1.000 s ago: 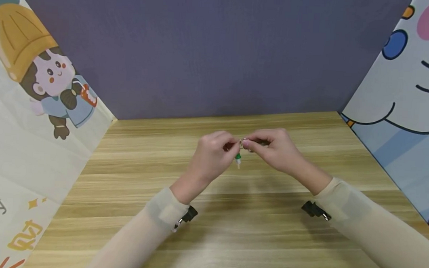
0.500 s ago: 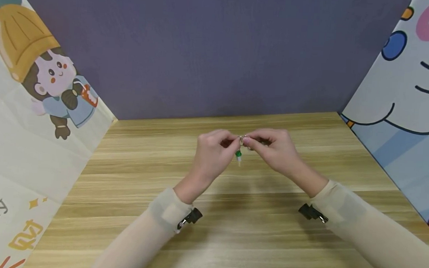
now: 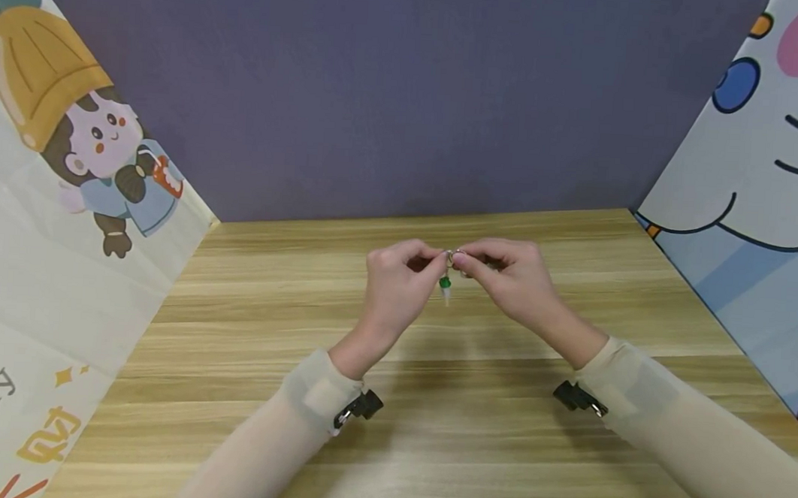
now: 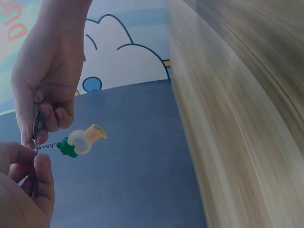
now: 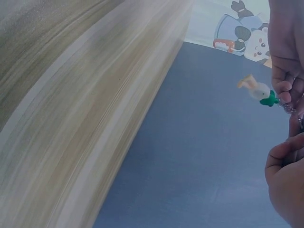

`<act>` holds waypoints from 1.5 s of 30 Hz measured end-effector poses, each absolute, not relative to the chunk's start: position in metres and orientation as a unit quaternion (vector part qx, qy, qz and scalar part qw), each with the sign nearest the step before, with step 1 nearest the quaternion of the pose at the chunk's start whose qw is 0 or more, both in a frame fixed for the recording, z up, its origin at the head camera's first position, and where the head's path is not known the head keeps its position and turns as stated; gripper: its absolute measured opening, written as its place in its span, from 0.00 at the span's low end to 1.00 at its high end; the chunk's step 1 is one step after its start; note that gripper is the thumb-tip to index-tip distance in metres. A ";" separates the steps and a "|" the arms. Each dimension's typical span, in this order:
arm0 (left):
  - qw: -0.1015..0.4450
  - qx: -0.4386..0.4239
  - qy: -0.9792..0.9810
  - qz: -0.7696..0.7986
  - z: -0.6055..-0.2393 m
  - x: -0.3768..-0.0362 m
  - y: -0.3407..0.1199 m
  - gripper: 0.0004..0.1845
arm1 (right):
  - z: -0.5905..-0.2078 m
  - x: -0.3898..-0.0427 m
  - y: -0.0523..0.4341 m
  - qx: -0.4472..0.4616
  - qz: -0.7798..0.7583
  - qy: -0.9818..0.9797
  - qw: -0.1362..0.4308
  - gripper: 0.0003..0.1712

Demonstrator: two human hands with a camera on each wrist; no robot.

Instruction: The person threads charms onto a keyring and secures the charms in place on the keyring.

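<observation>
Above the table, my left hand (image 3: 397, 283) and right hand (image 3: 512, 277) meet fingertip to fingertip at a small metal key ring (image 3: 450, 258). The left thumb and index finger pinch its left side. My right thumb and index finger pinch the ring's right side, where a thin dark metal piece (image 4: 36, 124) runs back into that hand; I cannot tell what it is. A keychain charm (image 3: 445, 285) hangs from the ring on a short chain (image 4: 46, 147). In the left wrist view the charm (image 4: 80, 142) shows a green top, a white ring-shaped middle and a beige end.
The wood-grain table (image 3: 301, 304) lies beneath both hands. A purple-grey panel (image 3: 407, 99) stands along its back edge. Cartoon-printed panels flank it, the left one (image 3: 25, 274) pale and the right one (image 3: 766, 223) white and blue. Each sleeve carries a black clip-like device (image 3: 367, 404) at the wrist.
Both hands keep their pinch at the ring. The ring and charm have risen slightly in the head view, and the left wrist has shifted a little to the right.
</observation>
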State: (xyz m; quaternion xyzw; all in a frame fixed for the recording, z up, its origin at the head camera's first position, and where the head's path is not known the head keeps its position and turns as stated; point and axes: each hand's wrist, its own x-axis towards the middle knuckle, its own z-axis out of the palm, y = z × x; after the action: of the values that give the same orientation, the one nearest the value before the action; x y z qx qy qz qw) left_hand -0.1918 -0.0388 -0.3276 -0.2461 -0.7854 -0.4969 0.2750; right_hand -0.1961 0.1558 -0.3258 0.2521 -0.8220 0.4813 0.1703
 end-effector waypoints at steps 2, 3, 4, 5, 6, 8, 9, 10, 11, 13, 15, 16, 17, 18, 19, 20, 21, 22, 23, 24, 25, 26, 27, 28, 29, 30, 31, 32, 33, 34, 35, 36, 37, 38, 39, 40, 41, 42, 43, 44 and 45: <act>0.260 -0.235 -0.785 -0.512 -0.328 -0.191 -0.038 0.07 | -0.326 -0.196 0.155 0.253 0.484 -0.819 0.174 0.06; 0.253 -0.229 -0.784 -0.518 -0.329 -0.191 -0.038 0.07 | -0.326 -0.196 0.155 0.254 0.486 -0.818 0.176 0.06; 0.246 -0.224 -0.783 -0.525 -0.329 -0.191 -0.038 0.07 | -0.326 -0.196 0.155 0.254 0.487 -0.816 0.178 0.06; 0.241 -0.219 -0.783 -0.531 -0.329 -0.190 -0.037 0.07 | -0.326 -0.196 0.154 0.255 0.488 -0.815 0.179 0.06; 0.237 -0.216 -0.782 -0.535 -0.329 -0.190 -0.037 0.07 | -0.326 -0.195 0.154 0.255 0.489 -0.814 0.180 0.06; 0.233 -0.212 -0.782 -0.538 -0.329 -0.190 -0.037 0.07 | -0.326 -0.195 0.154 0.256 0.489 -0.814 0.182 0.06; 0.232 -0.212 -0.782 -0.538 -0.329 -0.190 -0.037 0.07 | -0.326 -0.195 0.155 0.257 0.489 -0.813 0.183 0.06; 0.233 -0.214 -0.783 -0.536 -0.329 -0.190 -0.037 0.07 | -0.326 -0.195 0.155 0.258 0.488 -0.813 0.184 0.06; 0.236 -0.216 -0.784 -0.531 -0.329 -0.190 -0.037 0.07 | -0.326 -0.196 0.155 0.259 0.487 -0.813 0.186 0.06; 0.245 -0.223 -0.788 -0.519 -0.328 -0.190 -0.037 0.07 | -0.326 -0.196 0.155 0.262 0.485 -0.813 0.187 0.06; 0.260 -0.234 -0.794 -0.497 -0.327 -0.191 -0.037 0.05 | -0.325 -0.196 0.156 0.265 0.483 -0.813 0.189 0.06; 0.269 -0.241 -0.800 -0.479 -0.327 -0.191 -0.038 0.05 | -0.325 -0.196 0.156 0.265 0.481 -0.814 0.190 0.06; 0.279 -0.248 -0.806 -0.459 -0.326 -0.191 -0.038 0.04 | -0.324 -0.196 0.157 0.267 0.479 -0.814 0.192 0.06; 0.289 -0.256 -0.812 -0.438 -0.325 -0.191 -0.038 0.04 | -0.324 -0.197 0.157 0.270 0.477 -0.813 0.194 0.06; 0.300 -0.264 -0.817 -0.416 -0.324 -0.191 -0.039 0.03 | -0.323 -0.197 0.158 0.273 0.475 -0.813 0.197 0.06; 0.311 -0.271 -0.821 -0.394 -0.324 -0.191 -0.039 0.02 | -0.323 -0.197 0.158 0.277 0.472 -0.813 0.200 0.06; 0.321 -0.278 -0.825 -0.372 -0.323 -0.191 -0.040 0.02 | -0.322 -0.198 0.158 0.281 0.469 -0.812 0.204 0.06; 0.331 -0.285 -0.828 -0.352 -0.322 -0.191 -0.040 0.02 | -0.322 -0.199 0.159 0.286 0.465 -0.812 0.207 0.06; 0.339 -0.292 -0.829 -0.334 -0.321 -0.191 -0.041 0.02 | -0.321 -0.199 0.159 0.292 0.461 -0.811 0.210 0.06; 0.346 -0.300 -0.831 -0.317 -0.320 -0.191 -0.041 0.02 | -0.321 -0.200 0.159 0.297 0.456 -0.812 0.213 0.06; 0.351 -0.308 -0.832 -0.299 -0.319 -0.191 -0.042 0.03 | -0.321 -0.201 0.160 0.303 0.452 -0.812 0.214 0.05; 0.355 -0.316 -0.835 -0.278 -0.318 -0.191 -0.043 0.03 | -0.321 -0.202 0.160 0.309 0.445 -0.812 0.216 0.05; 0.356 -0.326 -0.837 -0.258 -0.317 -0.192 -0.044 0.04 | -0.321 -0.202 0.161 0.316 0.437 -0.813 0.218 0.05; 0.354 -0.337 -0.840 -0.238 -0.315 -0.192 -0.045 0.04 | -0.321 -0.203 0.162 0.324 0.427 -0.815 0.221 0.05; 0.350 -0.348 -0.842 -0.219 -0.314 -0.192 -0.046 0.04 | -0.322 -0.204 0.162 0.335 0.416 -0.816 0.223 0.04; 0.343 -0.359 -0.844 -0.204 -0.312 -0.192 -0.048 0.04 | -0.322 -0.205 0.163 0.346 0.404 -0.816 0.225 0.04; 0.335 -0.369 -0.846 -0.191 -0.311 -0.192 -0.049 0.04 | -0.322 -0.206 0.164 0.358 0.393 -0.816 0.228 0.04; 0.325 -0.378 -0.848 -0.181 -0.309 -0.193 -0.049 0.04 | -0.323 -0.206 0.165 0.370 0.382 -0.815 0.230 0.05; 0.315 -0.385 -0.849 -0.177 -0.308 -0.193 -0.050 0.04 | -0.323 -0.207 0.166 0.380 0.374 -0.813 0.232 0.05; 0.305 -0.389 -0.851 -0.174 -0.306 -0.192 -0.050 0.05 | -0.323 -0.207 0.166 0.391 0.366 -0.811 0.234 0.05; 0.296 -0.393 -0.853 -0.173 -0.305 -0.192 -0.051 0.05 | -0.323 -0.208 0.166 0.399 0.362 -0.809 0.235 0.06; 0.288 -0.394 -0.855 -0.174 -0.304 -0.192 -0.051 0.05 | -0.323 -0.208 0.166 0.405 0.359 -0.807 0.236 0.07; 0.283 -0.395 -0.857 -0.175 -0.304 -0.192 -0.051 0.05 | -0.323 -0.208 0.166 0.410 0.357 -0.805 0.237 0.07; 0.279 -0.395 -0.857 -0.176 -0.304 -0.192 -0.051 0.06 | -0.323 -0.209 0.166 0.413 0.355 -0.804 0.239 0.07; 0.277 -0.395 -0.858 -0.179 -0.305 -0.192 -0.051 0.06 | -0.323 -0.209 0.166 0.416 0.353 -0.803 0.240 0.06; 0.276 -0.394 -0.857 -0.181 -0.305 -0.192 -0.051 0.06 | -0.323 -0.209 0.165 0.417 0.353 -0.802 0.241 0.06; 0.277 -0.394 -0.856 -0.185 -0.306 -0.192 -0.052 0.07 | -0.323 -0.209 0.165 0.418 0.352 -0.802 0.242 0.06; 0.279 -0.393 -0.855 -0.190 -0.307 -0.193 -0.052 0.07 | -0.323 -0.208 0.165 0.418 0.353 -0.801 0.242 0.07; 0.281 -0.393 -0.854 -0.195 -0.307 -0.193 -0.052 0.07 | -0.323 -0.208 0.165 0.418 0.354 -0.801 0.241 0.07; 0.283 -0.392 -0.853 -0.199 -0.308 -0.193 -0.052 0.07 | -0.323 -0.208 0.165 0.418 0.355 -0.801 0.240 0.07; 0.285 -0.391 -0.851 -0.204 -0.308 -0.193 -0.052 0.07 | -0.322 -0.208 0.164 0.417 0.357 -0.802 0.238 0.07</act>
State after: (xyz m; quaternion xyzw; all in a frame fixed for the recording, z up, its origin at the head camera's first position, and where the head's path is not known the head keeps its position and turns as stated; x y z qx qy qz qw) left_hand -0.1931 -0.0519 -0.3081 -0.3909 -0.8512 -0.2039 0.2848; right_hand -0.2080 0.1645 -0.3224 0.4165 -0.8016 0.3571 0.2375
